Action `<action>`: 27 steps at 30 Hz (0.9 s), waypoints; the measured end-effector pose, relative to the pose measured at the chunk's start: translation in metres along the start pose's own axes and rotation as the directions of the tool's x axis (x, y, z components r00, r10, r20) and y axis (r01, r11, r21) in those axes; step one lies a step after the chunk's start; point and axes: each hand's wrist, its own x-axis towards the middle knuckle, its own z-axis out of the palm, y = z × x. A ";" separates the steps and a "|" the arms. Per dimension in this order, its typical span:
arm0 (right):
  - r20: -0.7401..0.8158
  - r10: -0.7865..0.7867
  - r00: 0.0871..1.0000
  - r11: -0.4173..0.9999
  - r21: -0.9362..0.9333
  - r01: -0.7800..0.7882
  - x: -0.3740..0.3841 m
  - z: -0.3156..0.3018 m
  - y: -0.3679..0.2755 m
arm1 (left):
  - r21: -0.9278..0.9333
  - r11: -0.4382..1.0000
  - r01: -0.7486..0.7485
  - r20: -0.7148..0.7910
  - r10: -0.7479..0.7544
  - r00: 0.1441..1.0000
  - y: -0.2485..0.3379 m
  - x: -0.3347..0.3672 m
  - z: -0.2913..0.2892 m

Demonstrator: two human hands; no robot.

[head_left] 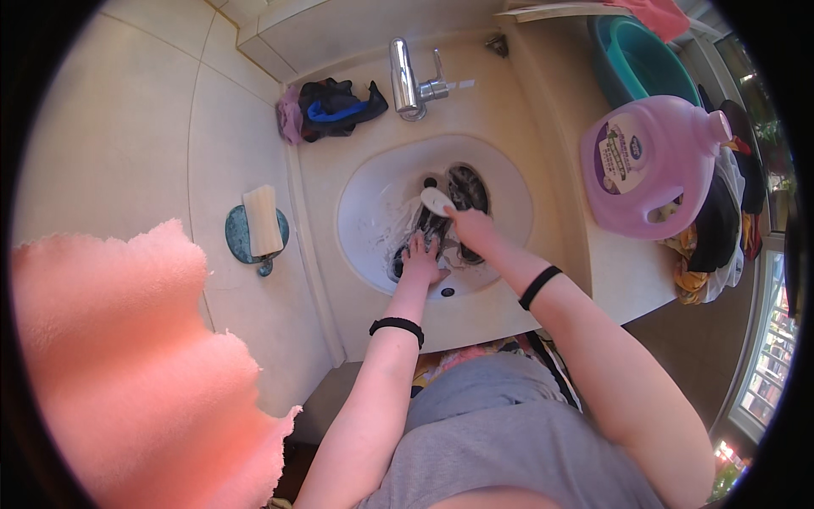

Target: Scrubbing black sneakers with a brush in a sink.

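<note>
In the white oval sink (360,246) lie two dark, elongated, sudsy items that look like shoes. The right-hand dark shoe (468,188) rests along the basin's right side. Over the other dark shoe (397,262), farther left, my left hand (421,257) presses down with its fingers spread. My right hand (469,229) is closed around a white scrubbing brush (436,201), which sits against the upper part of that left shoe. The brush's bristles are hidden. White foam streaks the basin around the shoes.
Behind the sink stands a chrome faucet (407,81), with a bundle of dark and blue cloth (335,110) to its left. A soap bar (263,222) rests on a teal dish (241,236). At right are a purple detergent jug (649,165) and green basin (653,64). Pink cloth (127,356) hangs at left.
</note>
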 end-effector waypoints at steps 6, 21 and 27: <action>0.105 -0.095 0.990 0.989 0.120 0.082 -0.047 0.032 -0.048 | -0.006 0.997 0.075 0.038 -0.075 0.996 -0.019 0.010 0.008; 0.098 -0.121 0.988 0.992 0.046 0.117 -0.063 0.030 -0.027 | -0.002 0.999 0.034 0.080 -0.034 0.996 -0.008 -0.030 0.001; 0.059 0.071 0.996 0.994 0.080 -0.075 -0.010 0.014 -0.013 | 0.016 1.000 -0.016 0.088 0.015 0.996 -0.004 -0.027 0.006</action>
